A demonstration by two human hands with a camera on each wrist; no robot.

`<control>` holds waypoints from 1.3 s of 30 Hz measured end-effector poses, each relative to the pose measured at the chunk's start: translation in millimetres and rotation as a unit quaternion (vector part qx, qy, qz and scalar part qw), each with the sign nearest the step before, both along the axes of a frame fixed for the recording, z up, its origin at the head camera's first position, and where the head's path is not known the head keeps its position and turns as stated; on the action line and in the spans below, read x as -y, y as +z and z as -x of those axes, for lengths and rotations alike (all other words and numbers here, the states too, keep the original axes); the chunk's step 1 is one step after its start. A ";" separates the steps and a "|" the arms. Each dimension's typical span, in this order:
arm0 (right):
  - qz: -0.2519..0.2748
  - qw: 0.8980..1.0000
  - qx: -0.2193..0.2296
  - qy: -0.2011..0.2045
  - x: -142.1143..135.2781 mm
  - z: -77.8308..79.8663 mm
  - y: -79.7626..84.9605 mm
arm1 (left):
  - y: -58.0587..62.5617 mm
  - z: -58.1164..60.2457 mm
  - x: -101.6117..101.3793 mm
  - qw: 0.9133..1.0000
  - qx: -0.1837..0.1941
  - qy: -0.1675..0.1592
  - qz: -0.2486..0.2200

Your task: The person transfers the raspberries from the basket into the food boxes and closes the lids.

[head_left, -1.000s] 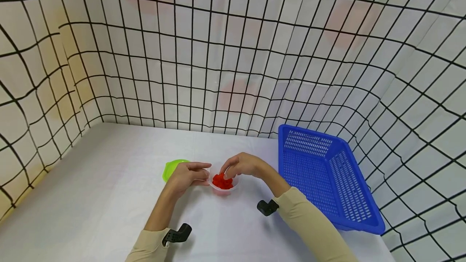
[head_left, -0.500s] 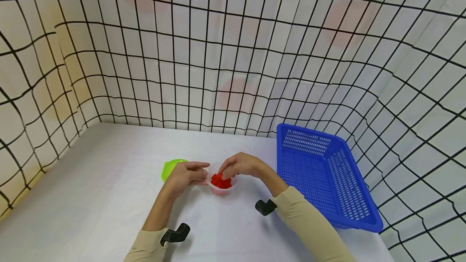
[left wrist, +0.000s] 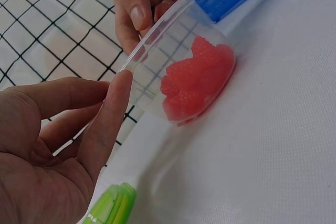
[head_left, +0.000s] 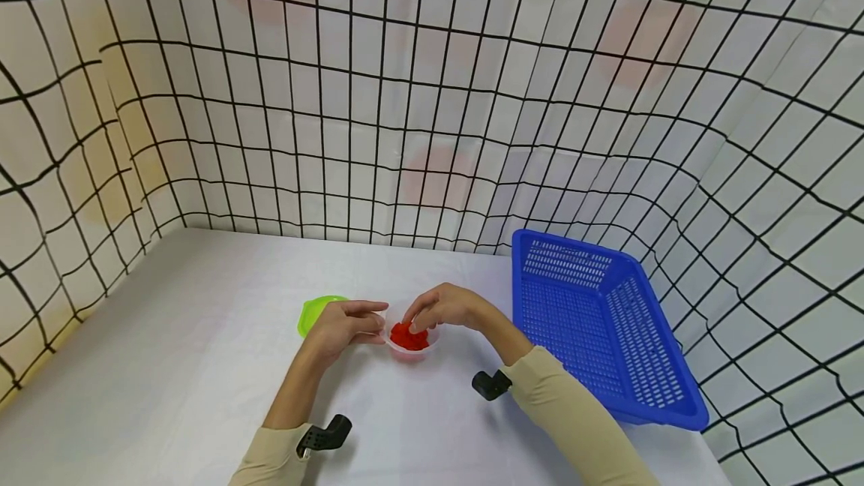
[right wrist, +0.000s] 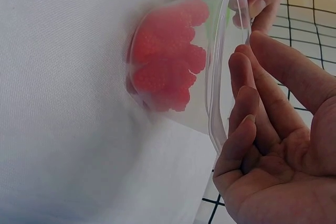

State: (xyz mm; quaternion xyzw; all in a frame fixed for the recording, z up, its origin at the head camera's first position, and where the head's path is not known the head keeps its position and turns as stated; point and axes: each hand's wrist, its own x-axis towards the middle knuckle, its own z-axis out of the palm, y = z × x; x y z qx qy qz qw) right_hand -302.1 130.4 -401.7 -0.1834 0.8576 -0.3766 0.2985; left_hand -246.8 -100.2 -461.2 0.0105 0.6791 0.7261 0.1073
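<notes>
Red raspberries (head_left: 409, 337) lie piled in the bottom of a clear plastic tub (right wrist: 195, 114) on the white table. My left hand (head_left: 342, 328) pinches the tub's rim from the left, thumb and fingertips on the edge in the left wrist view. Over the tub's mouth, my right hand (head_left: 445, 307) reaches down from the right with fingers loosely bent. In the right wrist view its fingertips (right wrist: 242, 95) hover at the opening, with no berry showing between them. A bright green lid-like piece (head_left: 313, 313) lies left of the tub, partly behind my left hand.
A blue plastic basket (head_left: 664, 347) with slotted walls stands at the right of the table (head_left: 169, 366). Black wire grid (head_left: 351, 126) backed with white sheeting rises along the back and both sides.
</notes>
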 end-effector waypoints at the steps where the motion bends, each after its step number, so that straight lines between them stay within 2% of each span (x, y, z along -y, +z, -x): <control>1: 0.000 1.000 0.000 0.000 0.2 0.1 -0.1 | 0.1 -0.2 0.4 1.000 -0.001 -0.001 0.000; 9: 0.003 1.000 -0.015 -0.006 4.1 0.6 2.0 | 6.2 -0.3 0.7 1.000 0.005 0.014 0.010; 13: 0.003 1.000 -0.022 -0.017 7.9 -0.4 5.0 | 10.1 -1.7 1.3 0.999 0.013 0.018 0.031; 19: -0.006 0.999 -0.014 -0.049 12.1 1.3 10.2 | 18.8 0.2 9.7 0.998 0.009 -0.018 0.057; 22: -0.002 0.997 -0.013 -0.074 13.4 3.2 14.6 | 26.7 4.4 19.9 0.998 0.013 -0.022 0.061; 26: 0.013 0.994 -0.024 -0.107 16.5 4.8 20.9 | 39.5 10.2 39.9 0.996 0.017 0.000 0.084; 31: 0.045 0.988 -0.028 -0.143 26.6 6.2 25.9 | 53.0 11.8 66.6 0.992 0.014 0.020 0.125; 35: 0.083 0.983 -0.011 -0.164 42.9 5.9 31.5 | 57.2 13.5 84.2 0.987 0.011 0.027 0.158; 39: 0.119 0.978 0.022 -0.169 62.1 6.8 33.0 | 56.2 16.9 97.5 0.982 0.013 0.029 0.185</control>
